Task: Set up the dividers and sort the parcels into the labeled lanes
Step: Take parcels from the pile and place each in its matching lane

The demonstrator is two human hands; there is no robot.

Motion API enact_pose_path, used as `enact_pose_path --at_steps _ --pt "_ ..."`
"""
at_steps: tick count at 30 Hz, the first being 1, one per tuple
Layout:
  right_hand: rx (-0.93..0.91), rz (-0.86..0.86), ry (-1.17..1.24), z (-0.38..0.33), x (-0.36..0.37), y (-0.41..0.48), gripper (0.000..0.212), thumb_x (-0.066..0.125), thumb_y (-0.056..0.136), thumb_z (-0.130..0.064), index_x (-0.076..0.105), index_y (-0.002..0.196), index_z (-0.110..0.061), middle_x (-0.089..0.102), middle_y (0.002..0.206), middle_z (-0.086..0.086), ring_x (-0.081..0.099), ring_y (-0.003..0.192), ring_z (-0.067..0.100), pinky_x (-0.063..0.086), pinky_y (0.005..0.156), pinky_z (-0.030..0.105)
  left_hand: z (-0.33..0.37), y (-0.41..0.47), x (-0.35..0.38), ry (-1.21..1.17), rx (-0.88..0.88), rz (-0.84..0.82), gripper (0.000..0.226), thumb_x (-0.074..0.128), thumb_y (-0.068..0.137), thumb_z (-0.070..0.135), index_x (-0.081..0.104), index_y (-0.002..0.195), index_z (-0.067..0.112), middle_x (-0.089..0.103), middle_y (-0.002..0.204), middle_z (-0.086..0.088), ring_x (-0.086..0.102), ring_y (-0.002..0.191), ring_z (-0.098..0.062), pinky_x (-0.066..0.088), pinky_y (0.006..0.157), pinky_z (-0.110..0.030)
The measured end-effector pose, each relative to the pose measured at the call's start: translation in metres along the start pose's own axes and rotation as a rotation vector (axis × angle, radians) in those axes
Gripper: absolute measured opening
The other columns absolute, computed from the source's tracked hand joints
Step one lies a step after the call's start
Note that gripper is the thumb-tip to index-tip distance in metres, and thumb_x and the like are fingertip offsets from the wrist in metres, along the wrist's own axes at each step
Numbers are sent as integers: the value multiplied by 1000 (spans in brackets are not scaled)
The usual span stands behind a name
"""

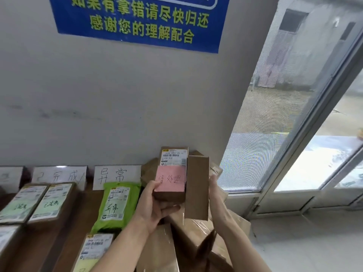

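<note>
Left grip holds pink-noted parcel; right grip holds cardboard panel, above piled boxes.

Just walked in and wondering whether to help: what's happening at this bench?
A person is sorting parcels. The left hand holds a small brown cardboard box with a pink handwritten note; the right hand holds an upright brown cardboard strip beside it. A green plastic mailer lies below a white handwritten lane card.
</note>
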State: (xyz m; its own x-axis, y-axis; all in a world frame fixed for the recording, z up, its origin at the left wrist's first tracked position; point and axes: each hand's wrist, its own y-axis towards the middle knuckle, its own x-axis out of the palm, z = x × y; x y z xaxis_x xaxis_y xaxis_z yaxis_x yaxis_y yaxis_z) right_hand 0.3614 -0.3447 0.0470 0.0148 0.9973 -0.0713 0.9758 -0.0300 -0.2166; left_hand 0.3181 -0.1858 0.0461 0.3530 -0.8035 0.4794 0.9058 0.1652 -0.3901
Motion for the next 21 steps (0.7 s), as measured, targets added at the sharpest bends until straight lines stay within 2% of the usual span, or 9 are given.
enact_pose_path --at_steps 3,5,7,10,11,14,16,18,21 --pt "-69 -82 89 2 8 -14 63 53 80 -71 70 107 -17 68 111 9 63 105 22 47 101 55 8 -18 -6 -37 28 2 30 43 97 29 63 107 9 71 91 -21 65 91 -42 56 79 -50" --pt "-75 -149 154 -3 11 -26 66 59 82 -70 68 107 -10 71 101 10 66 91 26 52 87 50 13 -32 -14 -65 65 -1 28 44 97 29 62 107 10 72 87 -19 67 86 -40 53 84 -53" --pt "-19 -232 212 -4 16 -42 66 59 73 -70 72 108 -15 76 101 5 72 89 19 53 83 42 17 -48 -24 -92 102 -15 25 44 98 28 61 106 11 74 82 -16 70 79 -36 56 80 -51" --pt "163 -363 274 2 24 -68 97 74 49 -82 71 120 -16 70 120 11 67 109 27 50 96 49 21 -70 -39 -100 130 -28 27 43 98 28 62 108 10 75 82 -14 70 80 -33 61 68 -44" --pt "208 -410 312 4 27 -77 103 75 46 -83 68 124 -16 68 124 14 66 110 29 54 90 47 22 -77 -45 -87 146 -26 28 44 98 28 62 110 10 75 83 -14 69 81 -32 60 68 -43" --pt "272 -534 473 9 36 -106 107 83 43 -74 64 127 -12 69 116 18 71 92 28 58 68 38 20 -99 -64 -33 201 15 29 47 97 28 61 115 9 73 95 -16 67 88 -30 53 73 -42" --pt "287 -551 523 11 40 -125 107 88 38 -69 65 126 -12 70 114 18 72 91 31 57 78 45 18 -116 -78 -18 223 41 30 49 97 27 58 120 10 70 105 -19 65 96 -33 53 74 -42" --pt "255 -516 505 11 43 -146 87 83 59 -64 63 127 -13 71 113 17 72 91 31 57 83 48 17 -133 -92 -36 236 68 33 51 95 26 57 123 9 68 110 -21 64 99 -35 55 74 -41" --pt "192 -445 475 11 44 -170 36 61 88 -37 62 115 -13 75 83 9 72 67 23 57 50 35 14 -163 -114 -6 289 109 27 50 96 24 57 119 11 65 113 -22 61 105 -37 54 76 -40"
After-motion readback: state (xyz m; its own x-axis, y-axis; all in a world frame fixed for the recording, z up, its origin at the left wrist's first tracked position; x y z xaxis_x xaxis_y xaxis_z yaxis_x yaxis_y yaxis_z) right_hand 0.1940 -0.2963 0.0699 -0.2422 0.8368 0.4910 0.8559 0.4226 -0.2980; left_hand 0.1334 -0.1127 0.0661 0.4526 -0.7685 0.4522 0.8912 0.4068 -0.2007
